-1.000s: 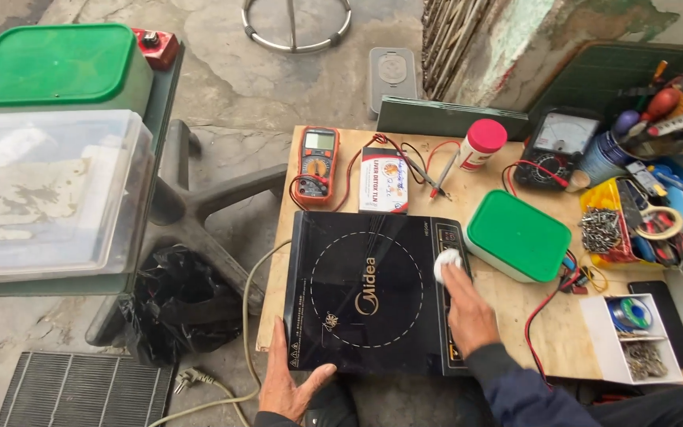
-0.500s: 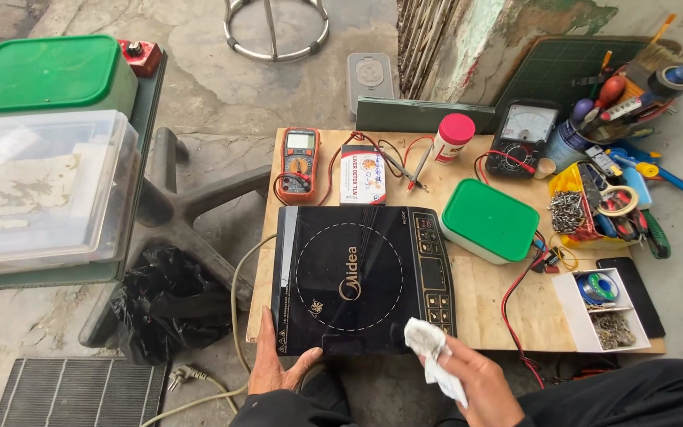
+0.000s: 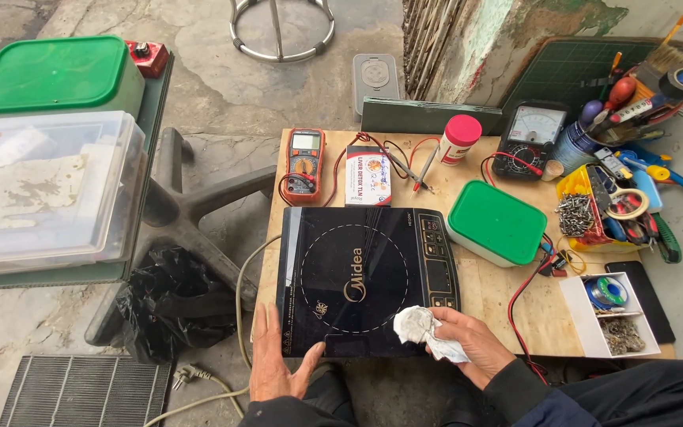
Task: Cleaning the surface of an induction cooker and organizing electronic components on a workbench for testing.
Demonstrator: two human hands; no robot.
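A black induction cooktop [image 3: 365,277] lies flat on a small wooden table [image 3: 507,300]. My left hand [image 3: 277,365] rests flat on the cooktop's near left corner, fingers spread. My right hand [image 3: 466,341] holds a crumpled white cloth [image 3: 420,326] against the glass at the near right edge, just below the control panel [image 3: 439,265].
Behind the cooktop lie an orange multimeter [image 3: 306,164], a small box [image 3: 368,175], a pink-capped bottle [image 3: 460,139] and an analog meter [image 3: 530,139]. A green-lidded box [image 3: 498,223] sits right of it, with tool trays [image 3: 618,207] beyond. Plastic bins [image 3: 41,190] stand left; a power cord [image 3: 223,379] trails down.
My right hand with the cloth moved from the cooktop's right edge near the green-lidded box down off the front edge, then back onto the near right glass. My left hand stayed at the near left corner.
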